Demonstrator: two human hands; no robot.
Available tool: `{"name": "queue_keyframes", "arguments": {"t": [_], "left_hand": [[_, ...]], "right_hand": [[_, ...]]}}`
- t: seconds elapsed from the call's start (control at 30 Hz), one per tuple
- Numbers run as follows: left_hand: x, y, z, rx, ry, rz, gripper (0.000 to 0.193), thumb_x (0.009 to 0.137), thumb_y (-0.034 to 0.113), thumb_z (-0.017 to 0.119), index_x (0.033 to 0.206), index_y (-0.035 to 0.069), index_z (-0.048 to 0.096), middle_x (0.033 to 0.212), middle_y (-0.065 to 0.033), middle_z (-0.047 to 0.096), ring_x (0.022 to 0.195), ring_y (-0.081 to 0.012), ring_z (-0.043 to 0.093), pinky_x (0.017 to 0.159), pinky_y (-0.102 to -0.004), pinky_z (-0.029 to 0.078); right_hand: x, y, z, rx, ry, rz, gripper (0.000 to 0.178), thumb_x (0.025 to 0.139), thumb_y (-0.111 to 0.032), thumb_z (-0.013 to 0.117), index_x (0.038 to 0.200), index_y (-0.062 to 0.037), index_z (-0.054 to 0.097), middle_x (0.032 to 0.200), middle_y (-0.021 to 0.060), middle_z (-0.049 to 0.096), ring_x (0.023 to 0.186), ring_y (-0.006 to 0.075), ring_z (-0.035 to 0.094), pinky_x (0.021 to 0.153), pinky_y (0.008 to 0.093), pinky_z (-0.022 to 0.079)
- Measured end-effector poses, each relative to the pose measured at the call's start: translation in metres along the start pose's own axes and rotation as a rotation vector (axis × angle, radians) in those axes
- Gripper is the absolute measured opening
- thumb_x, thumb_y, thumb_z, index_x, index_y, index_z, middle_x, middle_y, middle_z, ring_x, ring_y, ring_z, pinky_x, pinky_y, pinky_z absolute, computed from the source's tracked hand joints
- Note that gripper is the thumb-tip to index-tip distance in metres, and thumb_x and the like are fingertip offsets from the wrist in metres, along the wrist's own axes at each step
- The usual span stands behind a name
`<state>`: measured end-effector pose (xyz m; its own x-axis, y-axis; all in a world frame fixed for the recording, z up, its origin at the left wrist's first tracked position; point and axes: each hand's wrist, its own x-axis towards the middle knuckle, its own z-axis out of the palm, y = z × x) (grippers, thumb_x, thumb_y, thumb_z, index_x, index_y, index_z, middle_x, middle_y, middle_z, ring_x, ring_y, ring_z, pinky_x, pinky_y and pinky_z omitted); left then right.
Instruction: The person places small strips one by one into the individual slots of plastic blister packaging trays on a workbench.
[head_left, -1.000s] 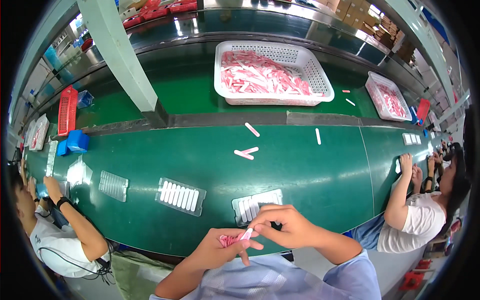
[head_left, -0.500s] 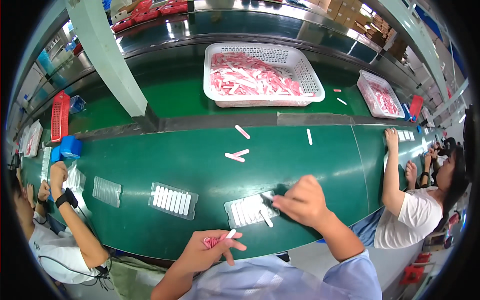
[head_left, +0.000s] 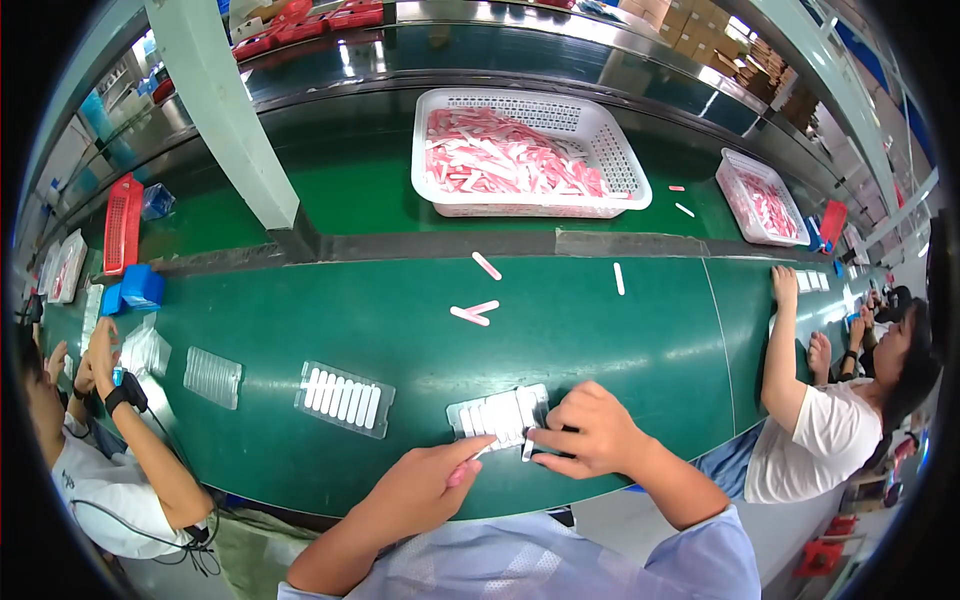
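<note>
A clear plastic tray (head_left: 456, 410) lies in front of me with several white strips in its slots. My left hand (head_left: 425, 485) is at its near edge, closed around small pink-and-white strips with rounded ends, like nail files. Most of that bundle is hidden by the fingers; one strip end (head_left: 486, 449) pokes out beside the index finger. At the tray's near right corner, my right hand (head_left: 592, 432) has thumb and fingers closed on one white strip (head_left: 528, 448), which tilts over the edge. Further left lies another tray (head_left: 345, 400) with a row of white strips.
Clear trays (head_left: 213, 377) lie to the left. Loose pink-and-white strips (head_left: 470, 315) and a white strip (head_left: 619, 279) lie beyond my hands. A white basket (head_left: 630, 180) of strips stands behind a raised ledge (head_left: 420, 243). Co-workers sit left and right (head_left: 830, 420).
My left hand has moved up to the tray's near edge, its fingers turned toward it. My right hand has come down and left onto the strip at the corner.
</note>
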<state>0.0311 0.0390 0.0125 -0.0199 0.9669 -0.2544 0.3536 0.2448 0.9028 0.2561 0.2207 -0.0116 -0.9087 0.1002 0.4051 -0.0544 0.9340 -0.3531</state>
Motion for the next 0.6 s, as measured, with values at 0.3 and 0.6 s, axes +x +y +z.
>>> {"name": "queue_keyframes", "arguments": {"t": [0.3, 0.6], "left_hand": [[0.009, 0.012, 0.001, 0.511, -0.152, 0.024, 0.053, 0.099, 0.013, 0.055, 0.152, 0.017, 0.052, 0.092, -0.0140, 0.072, 0.080, -0.0359, 0.070, 0.070, -0.0477, 0.054], [0.007, 0.009, 0.002, 0.534, -0.204, -0.025, 0.056, 0.100, 0.016, 0.054, 0.156, 0.020, 0.047, 0.091, -0.0137, 0.071, 0.079, -0.0365, 0.070, 0.071, -0.0488, 0.054]], "right_hand": [[-0.004, -0.011, 0.010, -0.129, 0.001, -0.025, 0.020, 0.078, -0.018, 0.082, 0.098, -0.0157, 0.076, 0.101, -0.0004, 0.063, 0.084, 0.0174, 0.059, 0.080, 0.0344, 0.046], [0.011, -0.026, 0.007, -0.175, 0.237, 0.043, 0.026, 0.075, -0.008, 0.084, 0.098, -0.0098, 0.074, 0.090, 0.0007, 0.066, 0.074, 0.0195, 0.060, 0.067, 0.0346, 0.044]]}}
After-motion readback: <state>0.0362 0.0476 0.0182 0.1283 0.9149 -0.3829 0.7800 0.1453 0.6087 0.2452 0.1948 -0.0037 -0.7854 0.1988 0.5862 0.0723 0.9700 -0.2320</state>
